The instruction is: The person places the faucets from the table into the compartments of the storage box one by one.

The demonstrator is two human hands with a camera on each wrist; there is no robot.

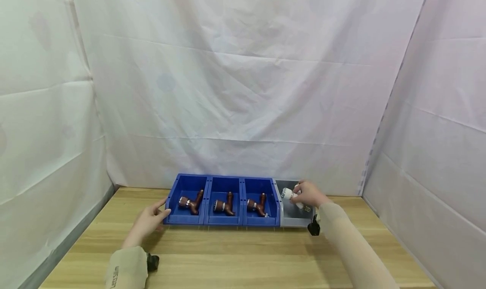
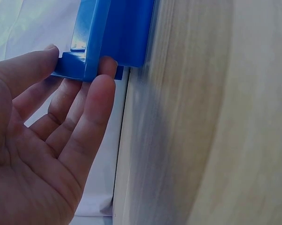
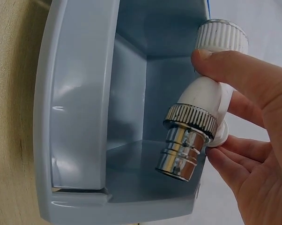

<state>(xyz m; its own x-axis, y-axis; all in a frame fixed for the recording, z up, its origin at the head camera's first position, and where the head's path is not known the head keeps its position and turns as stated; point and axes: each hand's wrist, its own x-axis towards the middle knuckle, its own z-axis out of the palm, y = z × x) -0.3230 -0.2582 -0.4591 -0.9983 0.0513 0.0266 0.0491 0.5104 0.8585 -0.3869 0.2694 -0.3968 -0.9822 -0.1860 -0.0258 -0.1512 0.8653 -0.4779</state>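
My right hand grips a white tap over the grey bin. The tap has a ribbed white knob and a chrome hose end that points down toward the bin in the right wrist view. At the left end of the row, my left hand holds the front corner of the outermost blue bin, thumb on one side and fingertips on the other. Brown taps lie one per bin: a left one, a middle one and a right one.
Three blue bins and the grey bin stand side by side at the back of the wooden table. White cloth hangs close behind them and along both sides.
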